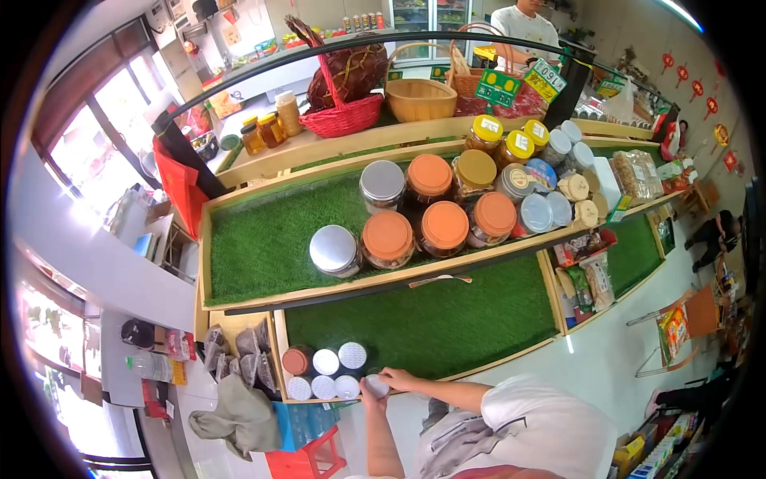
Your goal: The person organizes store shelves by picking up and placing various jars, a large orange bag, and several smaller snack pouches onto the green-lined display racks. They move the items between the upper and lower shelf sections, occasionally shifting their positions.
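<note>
A small jar with a pale lid (377, 386) is held between my two hands at the front edge of the lower green shelf (431, 327). My left hand (373, 399) is closed round its near side, and my right hand (392, 378) grips it from the right. Just left of them stand several white-lidded jars (347, 387) in two rows, with one brown-lidded jar (297, 361) at the back left. Above, the upper green shelf (263, 247) bears large jars with orange lids (444, 227) and a silver-lidded jar (335, 250).
A red basket (343, 118) and a wooden basket (420, 100) stand behind the upper shelf. Bagged goods (254, 351) lie left of the jars. A red stool (323, 453) and a grey-green cloth (238, 419) are below. A person (523, 28) stands behind the display.
</note>
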Tool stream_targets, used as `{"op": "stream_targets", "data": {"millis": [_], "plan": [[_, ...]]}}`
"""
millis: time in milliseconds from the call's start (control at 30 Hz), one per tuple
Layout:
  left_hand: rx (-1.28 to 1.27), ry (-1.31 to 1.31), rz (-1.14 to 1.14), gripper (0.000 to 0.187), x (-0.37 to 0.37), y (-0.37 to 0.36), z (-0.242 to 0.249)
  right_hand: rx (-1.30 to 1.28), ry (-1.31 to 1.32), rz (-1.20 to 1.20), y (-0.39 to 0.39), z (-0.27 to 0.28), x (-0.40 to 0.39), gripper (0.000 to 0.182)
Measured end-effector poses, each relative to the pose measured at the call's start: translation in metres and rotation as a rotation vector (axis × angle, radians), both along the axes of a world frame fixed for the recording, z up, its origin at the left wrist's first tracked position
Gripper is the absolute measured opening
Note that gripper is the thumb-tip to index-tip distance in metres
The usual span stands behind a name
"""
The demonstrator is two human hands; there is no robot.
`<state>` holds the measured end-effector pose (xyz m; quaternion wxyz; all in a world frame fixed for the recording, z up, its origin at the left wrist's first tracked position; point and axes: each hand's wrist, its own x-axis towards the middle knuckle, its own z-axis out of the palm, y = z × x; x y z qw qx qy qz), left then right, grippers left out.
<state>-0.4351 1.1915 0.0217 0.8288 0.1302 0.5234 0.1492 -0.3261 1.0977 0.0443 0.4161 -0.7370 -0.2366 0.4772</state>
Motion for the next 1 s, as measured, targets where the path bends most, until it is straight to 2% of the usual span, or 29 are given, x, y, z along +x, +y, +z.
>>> {"op": "stream_targets", "data": {"millis": [133, 167, 267, 300, 400, 467, 500, 567, 600, 633, 733, 767, 900, 1000], "plan": [[0.081, 0.047, -0.030, 0.051, 0.000, -0.023, -0.005, -0.104, 0.245, -0.221, -0.014, -0.030, -0.010, 0.045], [0.128, 0.100, -0.060, 0.050, 0.003, -0.028, -0.002, -0.102, 0.230, -0.191, -0.019, -0.045, -0.009, 0.057], [0.204, 0.131, -0.117, 0.050, 0.009, -0.029, -0.014, -0.140, 0.658, -0.350, -0.032, -0.037, -0.018, 0.065], [0.177, 0.122, -0.131, 0.050, 0.011, -0.026, -0.016, -0.155, 0.742, -0.296, -0.034, -0.037, -0.017, 0.074], [0.121, 0.006, -0.195, 0.051, 0.003, -0.017, -0.027, -0.209, 0.818, -0.287, -0.028, -0.032, -0.015, 0.079], [0.134, -0.118, -0.260, 0.050, -0.009, -0.024, -0.031, -0.063, 0.951, -0.386, -0.026, -0.023, -0.010, 0.084], [0.150, -0.058, -0.304, 0.056, -0.013, -0.028, -0.040, 0.010, 1.017, -0.438, -0.026, -0.016, -0.007, 0.086], [0.199, 0.138, -0.301, 0.066, -0.010, -0.046, -0.022, -0.101, 0.858, -0.438, -0.034, 0.014, -0.004, 0.085], [0.217, 0.238, -0.298, 0.074, -0.015, -0.055, -0.026, -0.161, 0.779, -0.436, -0.043, 0.012, -0.009, 0.085], [0.178, 0.159, -0.328, 0.091, -0.018, -0.057, -0.030, -0.123, 0.795, -0.423, -0.047, 0.008, -0.008, 0.087], [0.212, 0.247, -0.303, 0.096, -0.001, -0.077, -0.010, -0.041, 0.868, -0.495, -0.060, 0.030, 0.002, 0.086], [0.236, 0.220, -0.266, 0.083, 0.009, -0.086, 0.011, -0.055, 0.816, -0.521, -0.061, 0.008, -0.001, 0.087], [0.033, 0.057, -0.340, 0.053, 0.022, -0.096, -0.002, -0.278, 0.526, -0.514, -0.094, 0.028, 0.021, 0.096], [0.015, 0.067, -0.474, 0.061, 0.043, -0.126, 0.000, -0.250, 0.359, -0.496, -0.147, 0.054, 0.041, 0.094]]}}
